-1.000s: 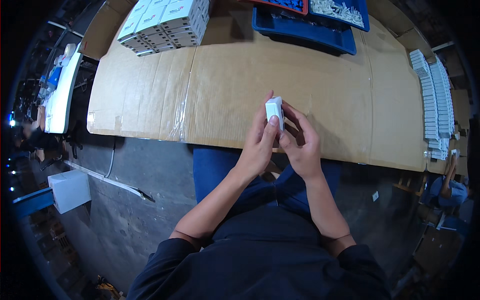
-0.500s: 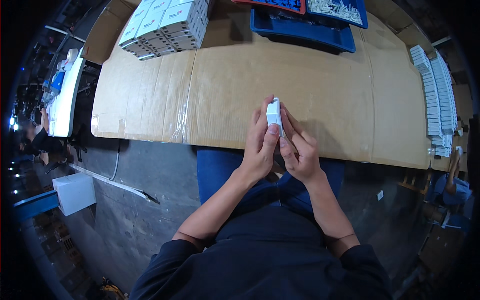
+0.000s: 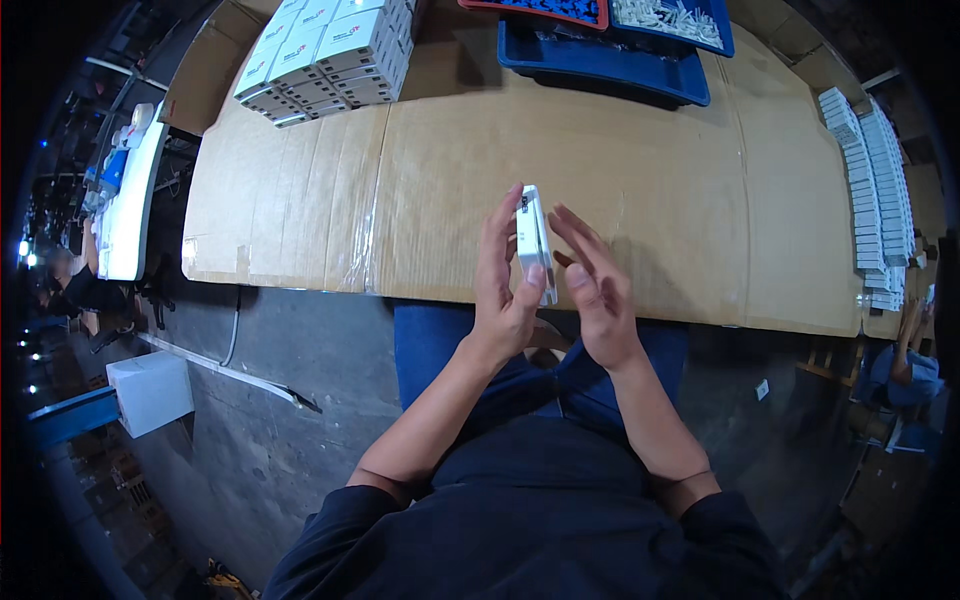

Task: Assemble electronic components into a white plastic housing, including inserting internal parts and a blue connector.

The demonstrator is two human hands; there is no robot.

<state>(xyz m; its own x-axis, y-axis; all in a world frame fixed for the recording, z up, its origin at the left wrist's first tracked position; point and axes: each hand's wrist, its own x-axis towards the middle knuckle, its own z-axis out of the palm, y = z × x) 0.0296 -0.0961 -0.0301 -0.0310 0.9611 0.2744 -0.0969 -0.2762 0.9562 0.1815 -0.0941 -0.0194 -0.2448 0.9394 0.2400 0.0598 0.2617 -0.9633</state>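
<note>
Presently, left hand: nearly closed, my thumb in front and fingers along the far side, with hold of the slim white case.
White case: held up near the tabletop's front edge, standing lengthwise and leaning a little; a narrow dark line runs down its right side, and whether that is a gap or only a seam I cannot tell.
Right hand: half spread, fingers loosely curled, with hold of nothing that I can see; it is just beside the case and looks clear of it.
Good handling: I judge it best to let the left hand bear the weight, keep the thumb low and off that dark line, and press evenly along the length rather than at one corner.
Likely slip: a hard squeeze at one end could skew the case, so light right fingertips facing the thumb should steady it.
Cardboard tabletop: beneath and beyond my hands.
Far left: a block of stacked white boxes.
Far side, right of those: a blue tray, a red tray of blue pieces, and white pieces.
Right edge: tall rows of white items; past them, a co-worker.
</note>
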